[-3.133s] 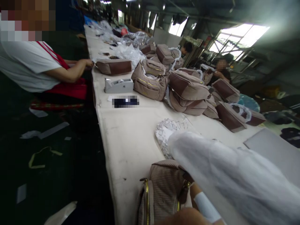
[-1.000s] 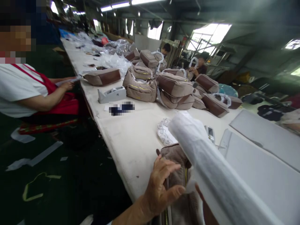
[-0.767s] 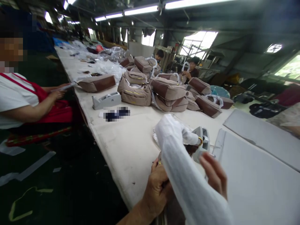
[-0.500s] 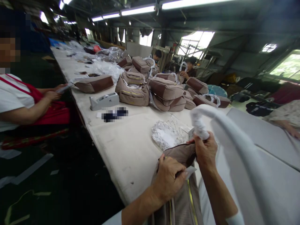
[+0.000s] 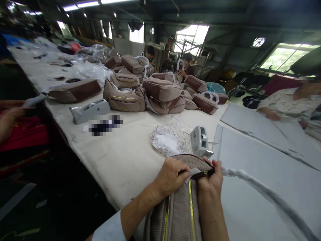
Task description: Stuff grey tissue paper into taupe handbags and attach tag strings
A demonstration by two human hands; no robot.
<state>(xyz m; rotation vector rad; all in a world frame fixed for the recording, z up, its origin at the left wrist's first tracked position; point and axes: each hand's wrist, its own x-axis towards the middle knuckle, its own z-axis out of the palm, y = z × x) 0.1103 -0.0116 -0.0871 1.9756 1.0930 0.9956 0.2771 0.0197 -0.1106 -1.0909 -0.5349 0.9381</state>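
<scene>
A taupe ribbed bag (image 5: 179, 207) with two gold zippers is at the near edge of the table, its far end spread apart. My left hand (image 5: 172, 175) is closed in a pinch at the opening, with a small white slip (image 5: 193, 174) at its fingertips. My right hand (image 5: 212, 182) grips the bag's edge by a dark zipper end. To the right trails a handle wrapped in white (image 5: 263, 189). Just past the bag stand a grey tape dispenser (image 5: 199, 140) and a round bundle of thin strings (image 5: 170, 140).
Several taupe and brown bags (image 5: 160, 88) are piled across the table (image 5: 120, 157). A second tape dispenser (image 5: 90, 110) stands at left. Large grey sheets (image 5: 260, 154) lie at right. Co-workers sit left, right and behind the pile; a person's hand (image 5: 11, 120) shows at left.
My view has swung right. My right hand has let go of the wrapped handle, which has dropped to the right, and now holds the bag's edge. The left hand's slip has moved to the opening.
</scene>
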